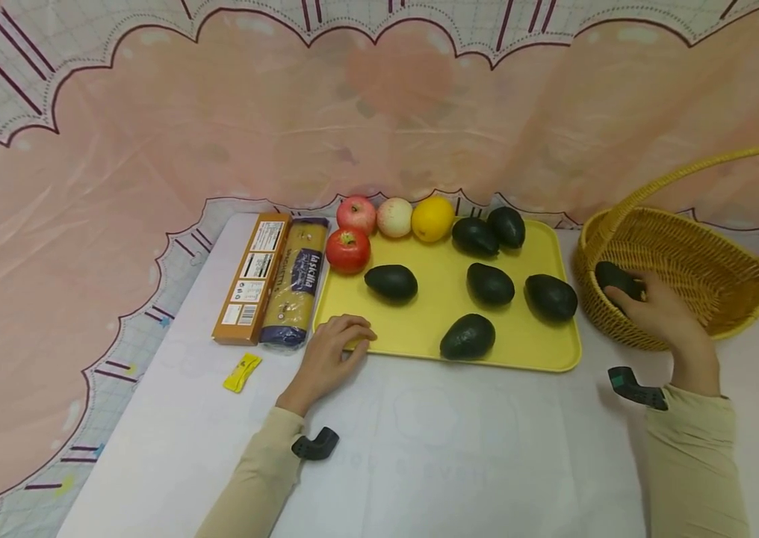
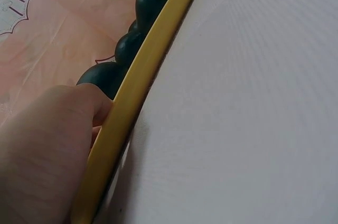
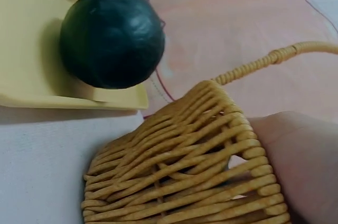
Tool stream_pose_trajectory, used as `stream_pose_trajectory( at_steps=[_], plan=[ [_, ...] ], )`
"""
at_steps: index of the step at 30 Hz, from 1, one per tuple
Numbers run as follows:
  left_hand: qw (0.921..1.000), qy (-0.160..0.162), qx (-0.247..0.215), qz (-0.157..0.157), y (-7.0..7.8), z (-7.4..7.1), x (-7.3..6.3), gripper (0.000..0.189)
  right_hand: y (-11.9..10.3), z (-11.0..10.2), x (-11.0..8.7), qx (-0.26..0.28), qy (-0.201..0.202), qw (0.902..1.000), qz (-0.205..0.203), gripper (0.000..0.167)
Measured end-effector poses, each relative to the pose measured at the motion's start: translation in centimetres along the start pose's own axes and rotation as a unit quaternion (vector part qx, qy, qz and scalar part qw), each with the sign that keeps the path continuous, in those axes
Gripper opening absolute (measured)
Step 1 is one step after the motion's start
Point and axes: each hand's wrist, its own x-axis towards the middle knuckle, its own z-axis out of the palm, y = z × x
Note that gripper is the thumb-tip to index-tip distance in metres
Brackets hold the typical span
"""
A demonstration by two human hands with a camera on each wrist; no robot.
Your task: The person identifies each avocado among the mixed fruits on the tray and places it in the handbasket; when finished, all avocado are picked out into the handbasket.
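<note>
Inside the wicker basket point(image 1: 742, 246) on the right, my right hand point(image 1: 665, 310) holds a dark green avocado point(image 1: 613, 280), thumb and fingers around it near the left wall. In the right wrist view the basket's weave hides most of that hand point(image 3: 301, 160). My left hand point(image 1: 335, 351) rests at the front left edge of a yellow tray point(image 1: 420, 329), fingers loosely bent over the rim and holding nothing. Several more avocados lie on the tray, among them one near the front point(image 1: 468, 337) and one by the right edge point(image 1: 550, 298).
Red apples point(image 1: 349, 250), a pale apple point(image 1: 394, 217) and a yellow round fruit point(image 1: 432, 219) sit along the tray's back left. Left of it lie a pasta packet point(image 1: 295, 284), an orange-brown box point(image 1: 252, 280) and a small yellow wrapper point(image 1: 242, 372). The basket's handle point(image 1: 689, 175) arches high.
</note>
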Motion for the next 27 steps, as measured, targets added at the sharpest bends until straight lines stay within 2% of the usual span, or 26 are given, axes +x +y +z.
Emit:
stream_pose_trajectory(
  at_steps=[4, 7, 14, 20, 27],
  plan=[
    [1.0, 0.005, -0.001, 0.005, 0.1, -0.1, 0.1, 0.01, -0.1, 0.0, 0.0, -0.037, 0.002, 0.9993, 0.004, 0.089],
    [1.0, 0.005, -0.001, 0.004, 0.2, -0.1, 0.1, 0.01, -0.2, 0.1, 0.0, -0.04, 0.009, 0.9991, 0.003, 0.09],
    [0.9999, 0.01, 0.0, 0.007, 0.2, 0.0, 0.0, 0.01, -0.5, 0.7, 0.2, -0.027, 0.041, 0.9988, -0.008, 0.083],
    [0.9999, 0.01, -0.002, 0.01, 0.2, 0.0, -0.1, 0.01, -0.5, 0.9, 0.1, -0.021, 0.048, 0.9986, -0.003, 0.083],
    [1.0, 0.005, -0.004, 0.003, 0.1, -0.1, -0.1, 0.011, -0.7, 1.2, 0.2, 0.002, 0.092, 0.9951, -0.037, 0.077]
  ],
)
